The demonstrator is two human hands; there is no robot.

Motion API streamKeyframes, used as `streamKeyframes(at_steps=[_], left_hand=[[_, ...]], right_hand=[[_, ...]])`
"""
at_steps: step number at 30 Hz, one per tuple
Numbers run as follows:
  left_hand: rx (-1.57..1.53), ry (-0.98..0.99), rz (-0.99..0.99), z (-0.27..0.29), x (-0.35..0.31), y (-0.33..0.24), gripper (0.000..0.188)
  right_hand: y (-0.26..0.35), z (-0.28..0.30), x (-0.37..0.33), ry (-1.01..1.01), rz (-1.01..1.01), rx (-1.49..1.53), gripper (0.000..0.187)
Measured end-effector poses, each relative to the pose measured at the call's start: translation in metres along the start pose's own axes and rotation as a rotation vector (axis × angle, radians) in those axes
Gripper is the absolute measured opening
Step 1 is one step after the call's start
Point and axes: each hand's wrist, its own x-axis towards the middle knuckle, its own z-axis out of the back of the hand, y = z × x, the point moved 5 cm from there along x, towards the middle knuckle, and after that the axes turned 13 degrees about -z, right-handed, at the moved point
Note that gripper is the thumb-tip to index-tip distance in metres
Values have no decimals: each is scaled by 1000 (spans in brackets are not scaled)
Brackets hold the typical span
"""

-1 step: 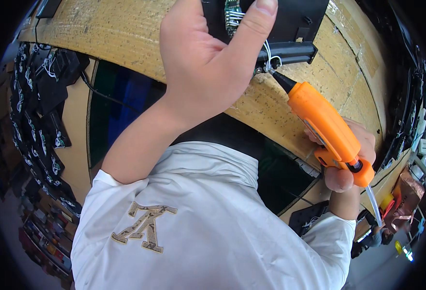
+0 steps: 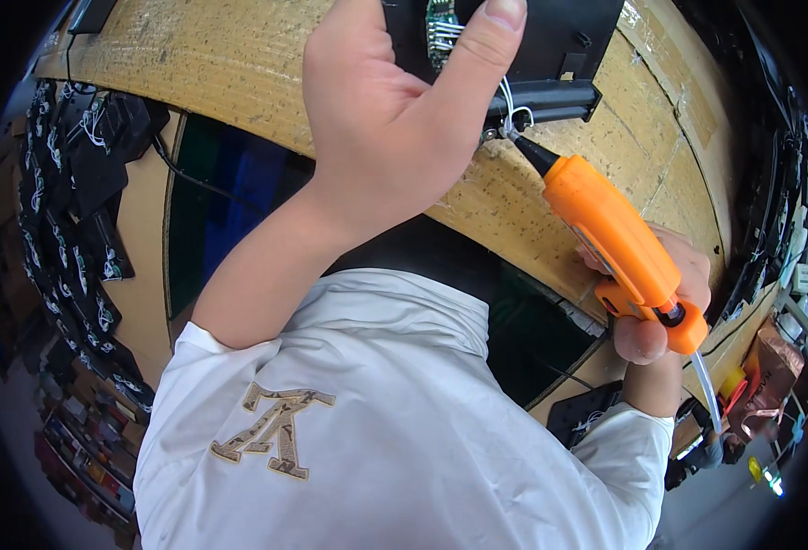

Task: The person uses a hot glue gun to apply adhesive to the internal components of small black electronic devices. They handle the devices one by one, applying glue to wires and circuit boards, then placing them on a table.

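Note:
My left hand (image 2: pixel 390 137) grips a black plastic housing (image 2: pixel 550 46) at the top of the view. Its thumb presses over the housing, and the other fingers are mostly hidden. A green circuit board (image 2: pixel 437 18) with white wires shows beside the thumb. My right hand (image 2: pixel 688 266) is wrapped round an orange hot glue gun (image 2: pixel 616 229). The gun's black nozzle (image 2: pixel 536 154) meets a loop of thin white wire (image 2: pixel 511 105) at the housing's near edge. From the gun's back end a translucent glue stick (image 2: pixel 704 390) sticks out.
Under the housing lies a worn wooden tabletop (image 2: pixel 220 69). Many black parts with white wires (image 2: pixel 74 183) are lined up at the left. More dark parts (image 2: pixel 780 202) stand along the right edge. A black panel (image 2: pixel 582 412) lies by my right elbow. Shelves with boxes (image 2: pixel 83 449) show at lower left.
The glue gun has shifted very slightly left, its nozzle still at the white wires. My left hand and the housing hold still.

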Motion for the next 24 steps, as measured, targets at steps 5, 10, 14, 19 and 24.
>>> streamKeyframes(at_steps=[5,10,14,19,24], left_hand=[[-6,6,3,-2,1,0,8],[-7,13,6,0,2,0,9],[-8,14,9,0,4,0,10],[0,-5,2,-1,5,-1,11],[116,-111,57,1,4,-3,14]], right_hand=[[0,1,0,2,-18,-44,73],[2,-1,1,-27,-20,-59,72],[5,-2,3,-35,-9,-83,71],[7,-1,3,-7,13,-126,69],[10,0,6,-12,26,-162,65]])
